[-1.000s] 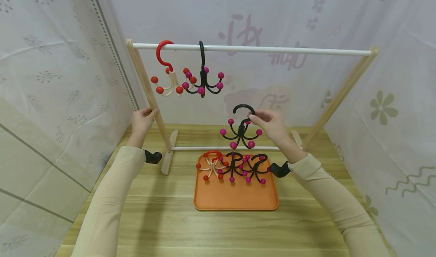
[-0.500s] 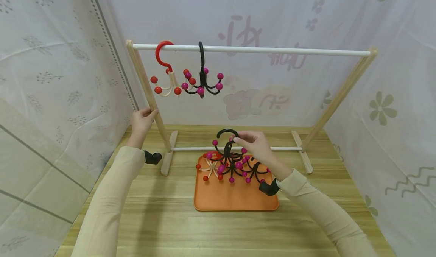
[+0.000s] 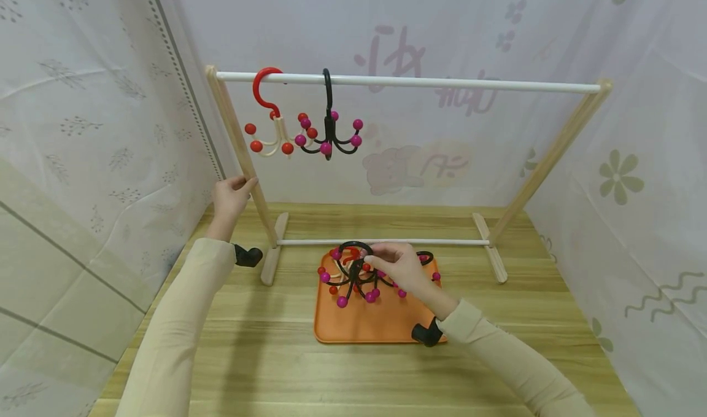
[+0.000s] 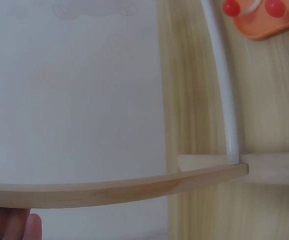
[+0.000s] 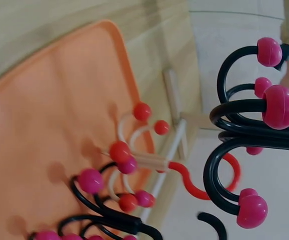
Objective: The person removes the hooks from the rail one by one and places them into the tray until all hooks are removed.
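My left hand holds the left wooden post of a hanging rack; its fingertips lie against the post in the left wrist view. With thumb and fingers my right hand pinches a black multi-arm hook hanger with pink ball tips, upright over the orange tray. Behind it, partly covered, sits a cream hanger with a red hook. Other black hangers lie in the tray, partly hidden by the hand.
From the rack's white top bar hang a red-hooked hanger and a black hanger toward the left end. A white lower bar runs behind the tray, between wooden feet. Patterned curtains surround the wooden table.
My right hand has carried the black hanger down and left, from in front of the rack to over the tray's red-hooked hanger. The left hand stays on the post.
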### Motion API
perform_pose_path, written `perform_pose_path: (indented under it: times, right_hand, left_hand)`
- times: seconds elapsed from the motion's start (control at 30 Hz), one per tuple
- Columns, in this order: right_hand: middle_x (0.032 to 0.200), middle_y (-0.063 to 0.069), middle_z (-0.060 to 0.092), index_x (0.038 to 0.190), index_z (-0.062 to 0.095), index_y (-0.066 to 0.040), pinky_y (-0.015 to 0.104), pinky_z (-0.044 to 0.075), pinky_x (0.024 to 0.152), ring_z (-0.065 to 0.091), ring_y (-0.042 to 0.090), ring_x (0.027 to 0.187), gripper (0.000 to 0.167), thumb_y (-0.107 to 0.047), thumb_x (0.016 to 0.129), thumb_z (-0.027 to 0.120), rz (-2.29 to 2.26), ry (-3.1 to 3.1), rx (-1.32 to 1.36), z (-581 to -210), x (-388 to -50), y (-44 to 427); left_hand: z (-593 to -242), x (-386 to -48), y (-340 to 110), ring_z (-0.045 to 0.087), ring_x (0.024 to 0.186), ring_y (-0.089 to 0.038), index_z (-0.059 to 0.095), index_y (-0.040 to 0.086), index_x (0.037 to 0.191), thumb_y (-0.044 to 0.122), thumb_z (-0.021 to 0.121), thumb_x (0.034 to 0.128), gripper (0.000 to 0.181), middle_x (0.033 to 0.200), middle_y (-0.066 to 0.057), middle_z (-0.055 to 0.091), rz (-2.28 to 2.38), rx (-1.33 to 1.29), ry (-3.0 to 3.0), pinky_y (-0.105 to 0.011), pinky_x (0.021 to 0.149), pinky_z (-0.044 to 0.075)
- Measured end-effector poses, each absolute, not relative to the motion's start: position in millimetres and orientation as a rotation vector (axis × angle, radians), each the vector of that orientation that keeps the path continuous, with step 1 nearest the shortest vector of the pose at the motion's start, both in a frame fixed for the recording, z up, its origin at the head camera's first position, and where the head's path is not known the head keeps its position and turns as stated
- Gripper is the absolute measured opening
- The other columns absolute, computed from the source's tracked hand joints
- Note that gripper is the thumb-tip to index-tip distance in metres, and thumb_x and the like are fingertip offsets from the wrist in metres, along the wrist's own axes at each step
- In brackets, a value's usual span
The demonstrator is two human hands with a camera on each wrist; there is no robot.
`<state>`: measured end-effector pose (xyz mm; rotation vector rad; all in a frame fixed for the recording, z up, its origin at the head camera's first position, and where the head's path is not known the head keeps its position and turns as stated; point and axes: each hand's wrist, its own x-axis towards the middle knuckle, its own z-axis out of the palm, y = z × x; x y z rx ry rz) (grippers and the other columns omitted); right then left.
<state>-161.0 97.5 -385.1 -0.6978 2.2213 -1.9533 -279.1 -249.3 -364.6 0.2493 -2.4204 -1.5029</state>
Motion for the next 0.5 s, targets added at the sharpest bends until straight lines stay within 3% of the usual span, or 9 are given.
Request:
perform_pose_path:
  times: [0.13, 0.23, 0.5]
  right_hand:
    - [0.091, 0.017, 0.064, 0.098, 0.062, 0.010, 0.039, 0.049, 0.072, 0.061, 0.026, 0.082, 0.020, -0.003, 0.082, 0.061, -1.950, 2.237, -0.705, -399.9, -156.2, 94.2]
    - [0.089, 0.015, 0.064, 0.097, 0.062, 0.010, 0.033, 0.050, 0.070, 0.060, 0.033, 0.081, 0.020, -0.004, 0.082, 0.062, -1.933, 2.262, -0.689, -409.5, -151.4, 91.4]
    - [0.088, 0.015, 0.065, 0.098, 0.063, 0.008, 0.028, 0.051, 0.062, 0.062, 0.021, 0.079, 0.021, -0.005, 0.081, 0.063, -1.903, 2.333, -0.609, -435.0, -141.4, 82.3]
  left_hand:
    - [-365.2, -279.6, -249.2, 0.055, 0.095, -0.030, 0.054, -0.006, 0.117, 0.029, 0.055, 0.0877, 0.046, 0.110, -0.021, 0.056, -1.503, 0.243, -2.411, -0.026, 0.075, 0.046]
    - [-365.5, -279.6, -249.4, 0.055, 0.095, -0.030, 0.053, -0.006, 0.118, 0.028, 0.055, 0.0879, 0.045, 0.110, -0.021, 0.056, -1.502, 0.247, -2.413, -0.027, 0.075, 0.046]
    - [-364.1, -278.1, -248.7, 0.054, 0.096, -0.030, 0.051, -0.006, 0.119, 0.029, 0.055, 0.0875, 0.047, 0.111, -0.021, 0.055, -1.512, 0.257, -2.410, -0.029, 0.078, 0.046]
